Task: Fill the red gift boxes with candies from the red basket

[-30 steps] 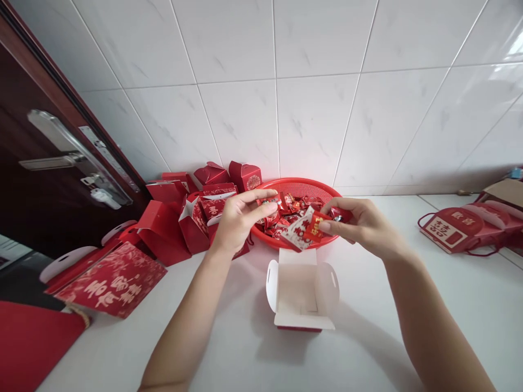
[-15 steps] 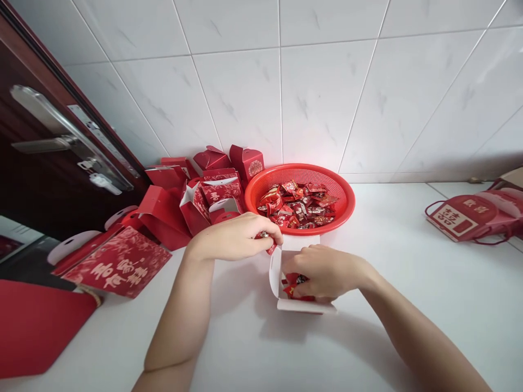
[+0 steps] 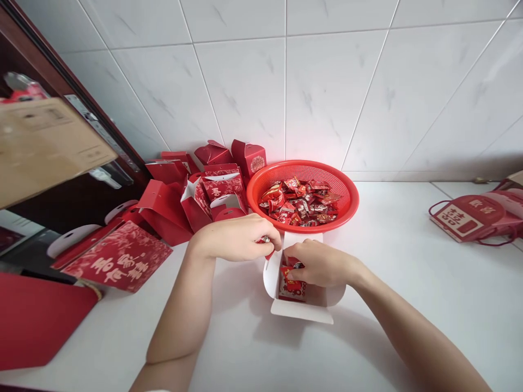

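Note:
An open paper gift box (image 3: 301,312) with a white inside stands on the counter, its flaps spread out. My right hand (image 3: 321,261) reaches into it, fingers closed on red-wrapped candy (image 3: 293,283). Below those fingers, a patterned red-and-white packet (image 3: 292,293) lies in the box. My left hand (image 3: 241,238) is closed at the box's left flap, with small wrapped candies (image 3: 265,239) showing between its fingers. Just behind both hands is a red plastic basket (image 3: 352,206) holding many wrapped candies (image 3: 302,204).
Several red gift boxes (image 3: 167,209) crowd the counter's left side near the wall. A red bag (image 3: 461,218) with cord handles lies at the right. At far left, a cardboard box (image 3: 49,147) is in front of the door (image 3: 44,51).
My right hand has lifted slightly inside the gift box, showing more of its contents. A cardboard box has come into view at the left, covering the door handle. My left hand stays closed on candies.

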The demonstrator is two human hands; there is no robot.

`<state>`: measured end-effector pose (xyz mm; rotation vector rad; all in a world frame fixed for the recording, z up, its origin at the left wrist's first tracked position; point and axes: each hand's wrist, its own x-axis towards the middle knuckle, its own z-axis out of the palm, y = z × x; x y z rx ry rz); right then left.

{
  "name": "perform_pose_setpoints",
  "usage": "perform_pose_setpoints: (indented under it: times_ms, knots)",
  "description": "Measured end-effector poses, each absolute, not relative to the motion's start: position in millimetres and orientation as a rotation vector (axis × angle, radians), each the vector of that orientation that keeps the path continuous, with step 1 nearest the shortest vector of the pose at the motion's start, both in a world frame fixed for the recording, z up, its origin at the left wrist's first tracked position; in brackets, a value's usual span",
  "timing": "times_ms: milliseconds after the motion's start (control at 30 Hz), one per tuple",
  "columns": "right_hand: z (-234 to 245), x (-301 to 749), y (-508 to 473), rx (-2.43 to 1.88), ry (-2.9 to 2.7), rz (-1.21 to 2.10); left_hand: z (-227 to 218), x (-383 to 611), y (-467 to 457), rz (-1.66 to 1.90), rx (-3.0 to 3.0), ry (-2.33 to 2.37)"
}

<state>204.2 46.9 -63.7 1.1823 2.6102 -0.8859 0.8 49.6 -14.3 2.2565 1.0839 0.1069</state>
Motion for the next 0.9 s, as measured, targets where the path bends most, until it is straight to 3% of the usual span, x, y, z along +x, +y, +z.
perform_pose_setpoints:
  times_ms: [233, 500, 633, 767, 900]
  knots:
    - [-61.3, 202.0, 43.6, 1.012, 2.551, -0.756, -16.0, 0.5, 49.2, 0.125, 2.279, 1.088]
    - [-41.8, 228.1, 45.9, 1.179, 2.807, -1.162, -14.6, 2.2, 50.3, -0.007, 2.313, 1.120]
    - [-31.1, 246.6, 50.0, 1.275, 2.938, -1.356, -12.7, 6.7, 48.7, 0.126, 2.376, 1.056]
    - [-21.6, 265.1, 54.4, 1.193, 3.013, -1.316, -11.3, 16.2, 46.3, 0.326, 2.348, 1.026]
    - [-9.8, 280.7, 53.3, 1.104, 3.001, -1.249, -14.8, 28.3, 47.7, 0.206, 2.296, 0.982]
